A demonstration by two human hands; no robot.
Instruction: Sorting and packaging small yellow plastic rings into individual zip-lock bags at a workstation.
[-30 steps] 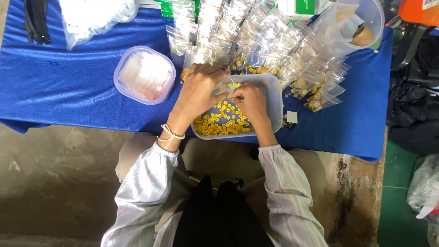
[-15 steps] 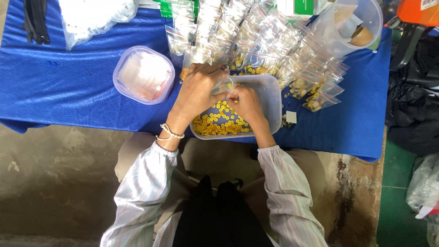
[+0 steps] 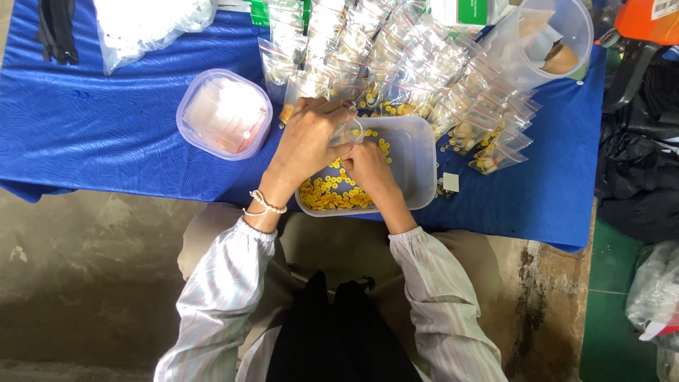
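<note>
A clear rectangular plastic tub [image 3: 417,163] sits at the near edge of the blue cloth, with several small yellow buttons [image 3: 332,194] in it. Over the tub my left hand [image 3: 308,138] holds a small clear zip bag [image 3: 351,129] by its mouth. My right hand [image 3: 368,166] is beside it with fingers pinched at the bag's opening; what the fingers pinch is too small to tell. A bead bracelet circles my left wrist.
A heap of small filled zip bags [image 3: 403,56] lies behind the tub. A round lidded tub [image 3: 224,113] stands to the left, a clear jug [image 3: 544,39] at back right. The blue cloth [image 3: 92,134] covers the floor. Dark bags [image 3: 636,163] lie at right.
Both hands stay over the tub with only small finger movements at the bag's mouth.
</note>
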